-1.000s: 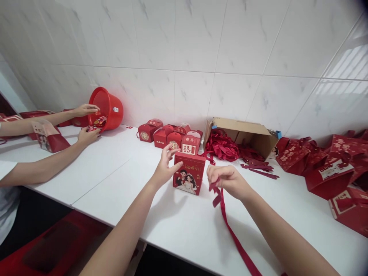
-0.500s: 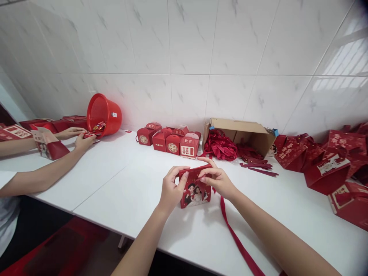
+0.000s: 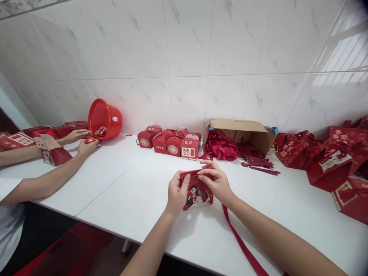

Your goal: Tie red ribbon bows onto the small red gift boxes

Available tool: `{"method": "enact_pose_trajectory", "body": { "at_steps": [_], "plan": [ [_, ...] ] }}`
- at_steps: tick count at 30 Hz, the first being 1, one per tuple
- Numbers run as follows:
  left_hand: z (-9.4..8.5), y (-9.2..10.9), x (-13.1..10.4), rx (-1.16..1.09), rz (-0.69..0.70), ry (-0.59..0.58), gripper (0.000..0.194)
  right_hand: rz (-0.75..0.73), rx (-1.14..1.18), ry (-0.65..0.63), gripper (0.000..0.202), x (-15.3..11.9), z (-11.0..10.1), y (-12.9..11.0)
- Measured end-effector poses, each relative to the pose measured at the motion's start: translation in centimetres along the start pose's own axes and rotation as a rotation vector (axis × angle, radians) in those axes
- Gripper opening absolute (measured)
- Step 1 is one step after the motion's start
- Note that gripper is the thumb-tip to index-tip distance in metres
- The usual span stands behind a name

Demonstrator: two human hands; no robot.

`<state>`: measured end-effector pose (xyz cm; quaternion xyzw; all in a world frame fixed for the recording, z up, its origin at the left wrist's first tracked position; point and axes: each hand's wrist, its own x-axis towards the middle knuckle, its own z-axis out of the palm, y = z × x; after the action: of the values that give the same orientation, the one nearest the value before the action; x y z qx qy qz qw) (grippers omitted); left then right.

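A red box printed with a cartoon couple (image 3: 198, 196) is held upright just above or on the white table, in front of me. My left hand (image 3: 177, 191) grips its left side, thumb on the front face. My right hand (image 3: 216, 183) pinches at the top right edge, its fingertips close to the box's upper rim; whether ribbon is between them is hard to see. A long dark red ribbon (image 3: 241, 241) trails from beside the box, under my right forearm, toward the table's front edge.
A cardboard box on its side (image 3: 240, 124) spills red ribbons (image 3: 220, 145). Small red boxes (image 3: 174, 145) stand by the wall. Filled-out red boxes (image 3: 329, 170) crowd the right. At left, a person's hands (image 3: 86, 147) hold a packet by a tipped red bucket (image 3: 113, 122).
The fingers of my right hand have shifted along the box top, and the short ribbon piece seen between them is now mostly hidden. The view has tilted slightly.
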<state>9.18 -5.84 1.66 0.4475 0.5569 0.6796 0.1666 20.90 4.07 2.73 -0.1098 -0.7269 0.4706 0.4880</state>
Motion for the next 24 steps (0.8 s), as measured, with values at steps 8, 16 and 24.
{"method": "enact_pose_trajectory", "body": {
  "at_steps": [8,16,24],
  "plan": [
    [0.1,-0.2,-0.3,0.046,0.024,0.030,0.023,-0.073,-0.063,0.015,0.006,-0.5,0.0,-0.4],
    [0.3,-0.2,-1.3,0.069,0.093,0.003,0.024,-0.192,-0.139,0.055,0.005,-1.1,0.3,-0.4],
    [0.0,0.4,-3.1,0.110,0.211,0.004,0.027,-0.008,-0.057,0.026,0.019,-1.4,0.6,-0.8]
  ]
}}
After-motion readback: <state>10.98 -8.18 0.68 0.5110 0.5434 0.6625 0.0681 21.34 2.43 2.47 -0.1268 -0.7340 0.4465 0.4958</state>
